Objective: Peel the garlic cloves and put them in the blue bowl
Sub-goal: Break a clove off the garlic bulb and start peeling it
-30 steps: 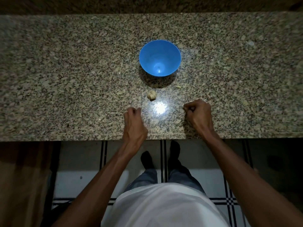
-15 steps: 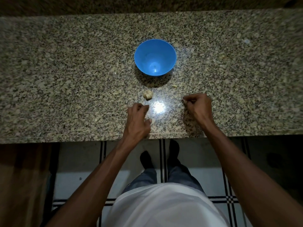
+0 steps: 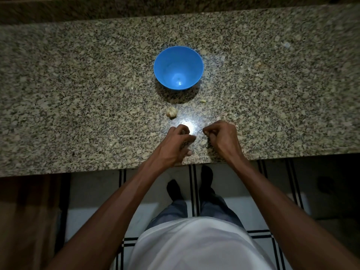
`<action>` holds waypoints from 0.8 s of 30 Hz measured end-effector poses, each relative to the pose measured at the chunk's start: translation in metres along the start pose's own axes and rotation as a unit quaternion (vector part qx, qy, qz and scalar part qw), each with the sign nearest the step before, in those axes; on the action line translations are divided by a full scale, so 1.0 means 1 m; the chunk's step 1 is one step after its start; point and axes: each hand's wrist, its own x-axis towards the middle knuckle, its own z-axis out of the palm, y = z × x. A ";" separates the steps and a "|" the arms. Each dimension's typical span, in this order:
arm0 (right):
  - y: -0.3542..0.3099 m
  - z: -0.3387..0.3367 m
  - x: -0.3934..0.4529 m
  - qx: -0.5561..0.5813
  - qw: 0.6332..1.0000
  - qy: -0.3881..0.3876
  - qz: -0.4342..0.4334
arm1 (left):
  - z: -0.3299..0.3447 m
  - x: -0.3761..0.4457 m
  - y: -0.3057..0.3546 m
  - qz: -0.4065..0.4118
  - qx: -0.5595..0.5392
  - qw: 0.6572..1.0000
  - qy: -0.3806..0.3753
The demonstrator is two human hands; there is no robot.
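Curled fingers hiding any clove

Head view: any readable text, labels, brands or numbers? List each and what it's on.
None. The blue bowl is plain, with no print or mark showing. The granite counter, the garlic, the white shirt and the floor tiles carry no lettering either.

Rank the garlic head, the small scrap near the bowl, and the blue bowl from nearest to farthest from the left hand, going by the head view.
From the left hand:
1. Garlic head, on the counter just beyond the hand's fingers.
2. Small scrap, farther back and to the right, beside the bowl's shadow.
3. Blue bowl, farthest, toward the middle of the counter.
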 end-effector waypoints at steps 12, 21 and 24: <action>0.013 -0.033 0.030 0.054 0.993 0.067 0.076 | 0.011 -0.007 -0.008 0.011 -0.018 0.998 0.065; 0.009 -0.010 0.034 -0.106 0.991 -0.035 -0.077 | 0.011 -0.007 -0.002 -0.002 0.011 0.997 0.081; 0.010 0.000 0.029 -0.129 0.987 -0.033 -0.094 | 0.016 -0.009 -0.002 -0.006 0.047 0.996 0.072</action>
